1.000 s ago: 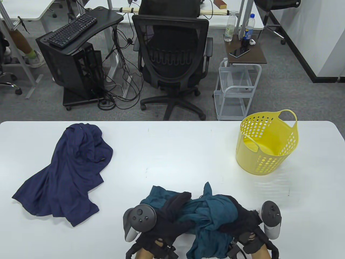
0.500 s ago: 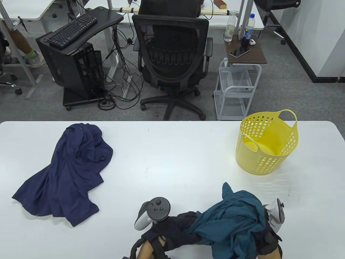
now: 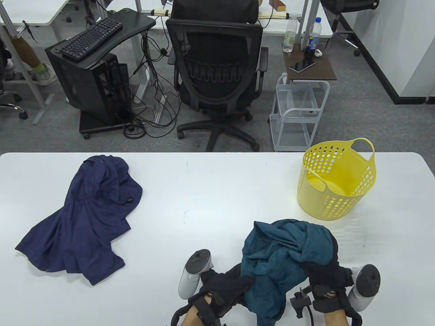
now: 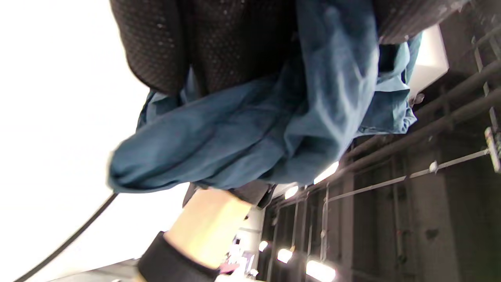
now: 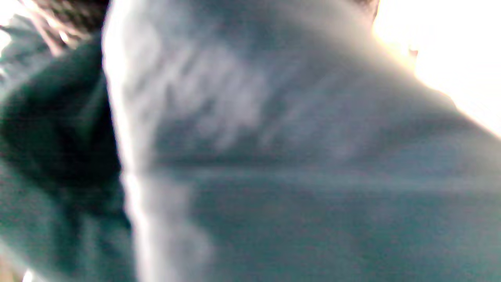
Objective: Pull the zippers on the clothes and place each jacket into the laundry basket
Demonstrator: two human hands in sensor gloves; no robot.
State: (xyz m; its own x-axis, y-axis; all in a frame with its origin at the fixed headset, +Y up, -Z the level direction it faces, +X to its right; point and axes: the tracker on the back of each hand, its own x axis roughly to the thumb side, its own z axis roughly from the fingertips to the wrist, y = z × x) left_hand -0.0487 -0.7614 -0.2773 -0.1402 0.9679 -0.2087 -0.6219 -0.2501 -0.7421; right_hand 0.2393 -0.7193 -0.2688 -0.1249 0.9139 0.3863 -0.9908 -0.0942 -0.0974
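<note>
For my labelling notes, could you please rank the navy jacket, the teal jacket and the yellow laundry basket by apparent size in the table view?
1. navy jacket, spread flat.
2. teal jacket, bunched between both hands.
3. yellow laundry basket, though close to the teal one; the jacket sits nearer the camera and is partly hidden, so that order is unsure.

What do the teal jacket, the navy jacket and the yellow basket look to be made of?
Teal jacket: thin woven fabric, matte; it bunches into soft creases between both hands. Exact fibre cannot be told.
Navy jacket: similar light, matte cloth, lying limp and wrinkled on the table.
Yellow basket: moulded plastic, smooth with a slight sheen, with rows of punched holes and a cut-out handle.
</note>
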